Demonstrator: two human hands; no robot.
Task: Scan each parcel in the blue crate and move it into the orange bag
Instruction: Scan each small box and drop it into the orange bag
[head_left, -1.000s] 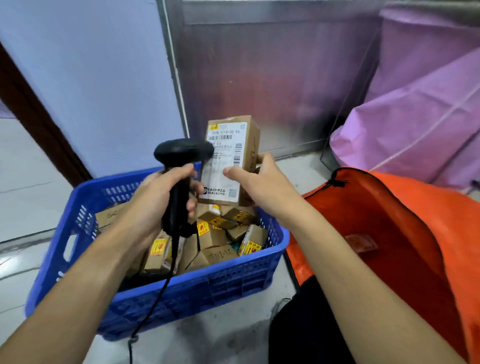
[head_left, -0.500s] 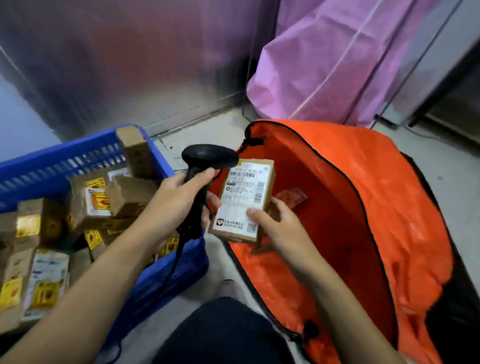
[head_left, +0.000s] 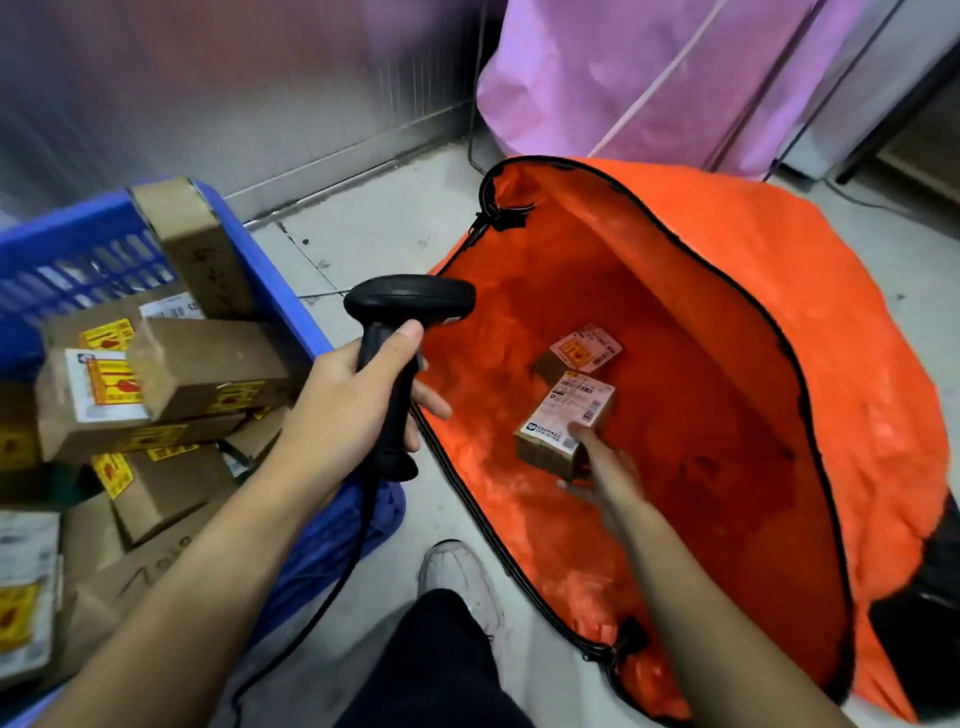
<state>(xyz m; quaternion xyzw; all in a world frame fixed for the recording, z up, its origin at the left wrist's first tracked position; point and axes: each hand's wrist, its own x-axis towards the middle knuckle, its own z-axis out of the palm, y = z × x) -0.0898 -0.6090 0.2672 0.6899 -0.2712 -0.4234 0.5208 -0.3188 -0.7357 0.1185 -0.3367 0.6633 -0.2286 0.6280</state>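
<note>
Lowered into the orange bag (head_left: 779, 291) beside one bagged box (head_left: 584, 349), the parcel (head_left: 563, 415) stayed gripped by the right hand (head_left: 605, 475); the left hand (head_left: 343, 410) clasped the barcode scanner (head_left: 408, 306). The blue crate (head_left: 67, 239) remained nearly full.

Background stuff around the packing spot, nothing fancy

Pale tiled floor (head_left: 395, 228), kinda scuffed, with dark specks and a thin joint line running across it. Behind it is a dull, streaky metal wall panel (head_left: 234, 104). In the corner there's a big purple cover (head_left: 597, 78) bunched up, with a white cord (head_left: 658, 78) slanting across it. A white cabinet (head_left: 883, 78) sits just beside it on the far right, and a black cable (head_left: 872, 200) trails on the floor below.
</note>
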